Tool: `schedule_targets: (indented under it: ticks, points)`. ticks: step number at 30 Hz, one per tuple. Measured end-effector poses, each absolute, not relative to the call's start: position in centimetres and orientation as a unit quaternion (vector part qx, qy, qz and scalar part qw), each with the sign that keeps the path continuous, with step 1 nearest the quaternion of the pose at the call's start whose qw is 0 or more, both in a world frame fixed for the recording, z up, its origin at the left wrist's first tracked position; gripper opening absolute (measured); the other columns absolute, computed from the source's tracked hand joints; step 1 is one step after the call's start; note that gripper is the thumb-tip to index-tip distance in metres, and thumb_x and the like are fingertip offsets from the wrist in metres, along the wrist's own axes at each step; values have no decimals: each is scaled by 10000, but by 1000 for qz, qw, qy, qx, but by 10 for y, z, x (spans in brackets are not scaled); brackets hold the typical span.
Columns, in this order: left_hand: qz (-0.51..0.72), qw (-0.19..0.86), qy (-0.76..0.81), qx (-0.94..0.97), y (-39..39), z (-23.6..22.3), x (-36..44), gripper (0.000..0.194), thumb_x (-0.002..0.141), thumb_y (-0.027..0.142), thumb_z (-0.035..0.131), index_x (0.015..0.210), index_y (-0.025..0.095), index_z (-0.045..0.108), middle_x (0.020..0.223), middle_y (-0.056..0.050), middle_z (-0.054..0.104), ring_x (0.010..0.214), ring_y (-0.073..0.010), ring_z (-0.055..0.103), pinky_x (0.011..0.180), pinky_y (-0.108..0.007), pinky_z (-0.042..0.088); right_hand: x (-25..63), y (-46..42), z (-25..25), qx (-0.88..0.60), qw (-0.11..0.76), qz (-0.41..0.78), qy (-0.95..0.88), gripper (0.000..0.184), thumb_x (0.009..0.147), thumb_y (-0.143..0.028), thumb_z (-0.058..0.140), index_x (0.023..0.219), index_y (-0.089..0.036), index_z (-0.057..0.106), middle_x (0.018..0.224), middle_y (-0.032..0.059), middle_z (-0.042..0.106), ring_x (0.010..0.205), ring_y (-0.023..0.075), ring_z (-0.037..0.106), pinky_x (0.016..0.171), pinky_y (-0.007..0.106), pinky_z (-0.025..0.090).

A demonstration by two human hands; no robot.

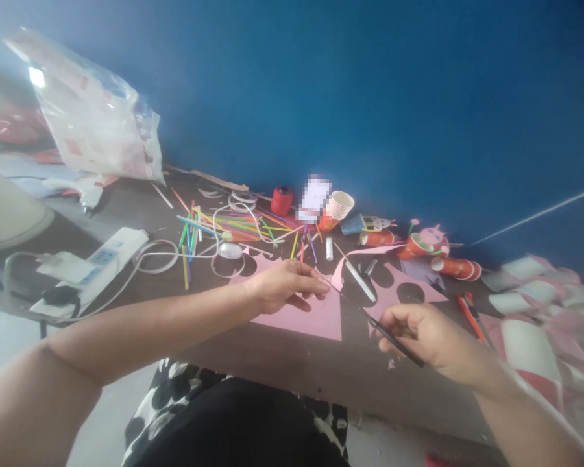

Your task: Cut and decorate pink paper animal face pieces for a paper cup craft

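Grip of right hand point(425, 334), lower right, clamps a slim black tool point(393, 340), partly hidden; for left hand point(287, 284), centre, I cannot tell.

Markings on plastic bag point(100, 123) blurred; no legible text.

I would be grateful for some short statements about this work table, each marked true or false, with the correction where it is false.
1. The right hand holds a slim black tool. True.
2. The left hand rests on the white plastic power strip. False: the left hand is over a flat pink sheet.
3. A red cylindrical spool stands left of a white striped paper cup. True.
4. The plain back wall is yellow. False: the wall is blue.
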State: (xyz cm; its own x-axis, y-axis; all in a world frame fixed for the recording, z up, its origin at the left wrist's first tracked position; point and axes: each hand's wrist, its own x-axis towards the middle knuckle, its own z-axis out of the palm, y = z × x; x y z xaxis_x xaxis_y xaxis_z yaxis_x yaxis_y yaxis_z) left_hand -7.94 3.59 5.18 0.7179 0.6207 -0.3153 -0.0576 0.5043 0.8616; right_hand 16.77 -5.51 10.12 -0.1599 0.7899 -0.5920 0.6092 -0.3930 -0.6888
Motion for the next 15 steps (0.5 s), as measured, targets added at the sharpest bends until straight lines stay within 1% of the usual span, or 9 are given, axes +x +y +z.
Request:
schedule_targets:
  ticks: [5, 9, 13, 15]
  points:
    - [208, 805, 311, 460, 37, 52, -79, 166, 674, 269, 725, 703, 126, 645, 681, -22, 612, 601, -92, 546, 509, -207, 474, 170, -56, 99, -636, 90, 542, -541, 267, 712, -395, 712, 732, -165, 579, 630, -27, 558, 567, 85, 524, 509, 183, 384]
    - [206, 804, 310, 463, 37, 54, -78, 172, 660, 266, 733, 690, 123, 643, 683, -25, 611, 604, -92, 537, 515, -212, 472, 172, -57, 97, -633, 96, 562, -524, 284, 708, -410, 713, 759, -160, 590, 661, -11, 579, 581, 100, 554, 515, 188, 420]
    - [204, 801, 317, 465, 44, 54, -71, 161, 645, 262, 732, 683, 128, 652, 677, -19, 607, 581, -86, 500, 513, -228, 477, 176, -57, 94, -637, 110, 563, -515, 304, 716, -431, 703, 782, -153, 598, 688, 11, 597, 594, 118, 580, 510, 200, 445]
    - [199, 797, 318, 473, 51, 53, -63, 144, 642, 252, 727, 680, 130, 661, 665, -14, 603, 564, -79, 477, 523, -233, 477, 181, -56, 90, -646, 126, 553, -511, 313, 714, -443, 701, 778, -152, 601, 682, 11, 598, 585, 114, 572, 493, 198, 441]
